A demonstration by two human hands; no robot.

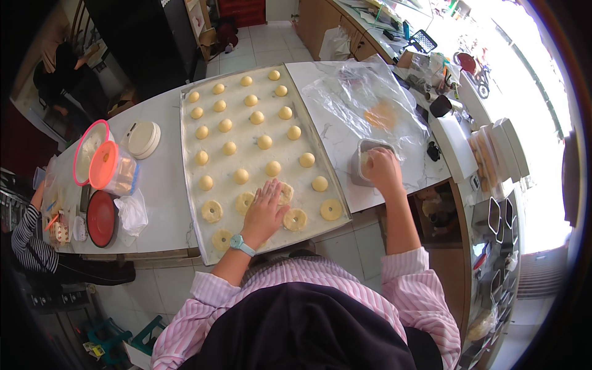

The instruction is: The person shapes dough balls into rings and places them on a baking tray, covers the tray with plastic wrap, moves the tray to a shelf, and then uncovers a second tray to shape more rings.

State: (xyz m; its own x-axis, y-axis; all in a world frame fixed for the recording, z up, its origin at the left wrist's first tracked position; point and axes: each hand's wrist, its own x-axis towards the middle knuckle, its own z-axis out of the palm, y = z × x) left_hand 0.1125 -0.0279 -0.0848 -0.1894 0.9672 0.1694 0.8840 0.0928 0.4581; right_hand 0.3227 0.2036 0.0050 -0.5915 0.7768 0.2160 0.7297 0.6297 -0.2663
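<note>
A large floured baking tray (185, 154) lies before me with rows of round dough balls (264, 142). At its near end several pieces are flattened dough rings (295, 219) with a hole in the middle. My left hand (264, 209) lies over the rings with its fingers stretched out, touching a dough ring (285, 193) and partly covering others. To the right of the tray stands a grey rectangular tin (357, 168). My right hand (383, 168) reaches into its top with curled fingers; their tips and whatever they pinch are hidden.
Clear plastic sheeting (351, 92) spreads beyond the tin. At left are a lidded tub with an orange top (103, 161), a red plate (102, 219), white round lids (144, 139) and a white plastic bag (131, 213). Another person in striped sleeves (34, 237) is at the far left.
</note>
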